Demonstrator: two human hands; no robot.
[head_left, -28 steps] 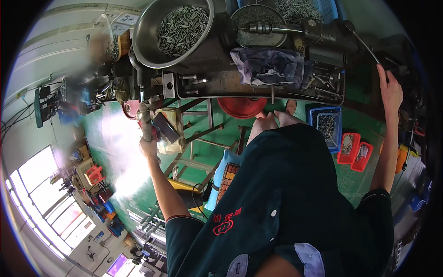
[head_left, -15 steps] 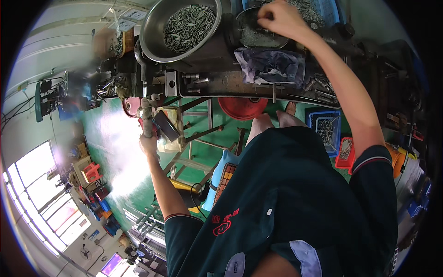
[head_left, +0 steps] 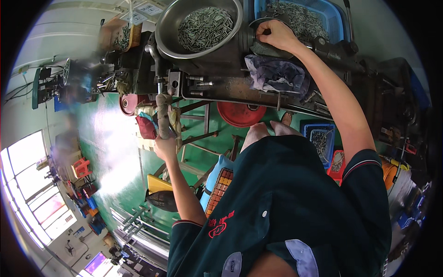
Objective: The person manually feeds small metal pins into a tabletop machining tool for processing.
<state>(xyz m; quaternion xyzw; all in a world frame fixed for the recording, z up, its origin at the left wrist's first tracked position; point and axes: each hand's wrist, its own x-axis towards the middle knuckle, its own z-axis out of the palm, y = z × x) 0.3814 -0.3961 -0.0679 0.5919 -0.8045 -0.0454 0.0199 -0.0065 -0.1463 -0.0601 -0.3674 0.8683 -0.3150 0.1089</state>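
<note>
Gripping the lower end of the wrapped handle (head_left: 163,113), my left hand (head_left: 165,147) is closed round it, and the metal lever (head_left: 158,64) rises from it past the left side of the steel bowl (head_left: 168,27). A firm but relaxed hold seems best to me here, with the wrist in line with the handle and no pressure put on it while my other fingers are in among the metalwork. The short metal pins (head_left: 205,28) lie heaped in that bowl, at all angles. Below it, the long machine tray (head_left: 230,85) runs to the right, with a stained cloth (head_left: 277,74) bunched at the back, near enough to my reaching arm that I would mind it does not snag. My right hand (head_left: 278,36) is over the round dark pan (head_left: 267,50) behind the cloth, fingers bent in toward the thumb and only partly closed; whether a pin is pinched there I cannot tell, as my own fingers cover the spot. I think light fingertips and a clear line of sight matter most at that point. Just beyond, more pins (head_left: 300,21) fill the blue basket (head_left: 339,21).
</note>
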